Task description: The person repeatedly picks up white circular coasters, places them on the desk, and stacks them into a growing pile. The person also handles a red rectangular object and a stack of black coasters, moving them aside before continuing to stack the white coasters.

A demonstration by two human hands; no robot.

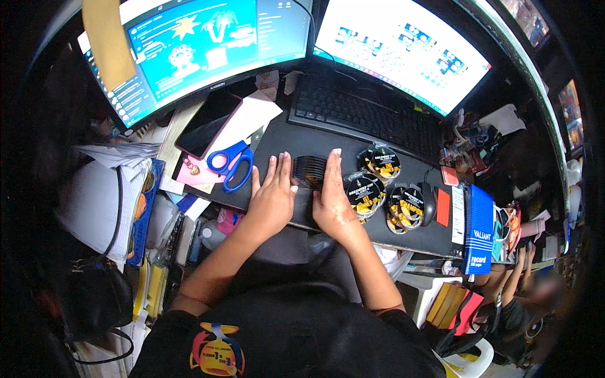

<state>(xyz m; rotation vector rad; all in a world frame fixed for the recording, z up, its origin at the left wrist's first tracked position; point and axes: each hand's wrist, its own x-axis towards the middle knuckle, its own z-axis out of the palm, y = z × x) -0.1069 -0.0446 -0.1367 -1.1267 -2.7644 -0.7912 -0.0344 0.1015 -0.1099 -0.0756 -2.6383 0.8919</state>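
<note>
Between my two hands, at the desk's front edge, lies a row of dark round discs (pixel 309 172) packed side by side. My left hand (pixel 273 203) lies against the row's left end, and my right hand (pixel 334 203) stands on edge against its right end. Right of my right hand are piles of round printed medals: one pile at the back (pixel 381 162), one nearer (pixel 365 193) and one beside the mouse (pixel 405 208). Blue-handled scissors (pixel 231 165) lie left of my left hand, by a pink paper and a phone (pixel 209 125).
A black keyboard (pixel 359 113) lies behind the discs, below two lit monitors (pixel 401 47). A black computer mouse (pixel 427 204) and a blue record book (pixel 479 230) are at the right. Papers (pixel 108 198) crowd the left. Another person (pixel 513 312) is at the far right.
</note>
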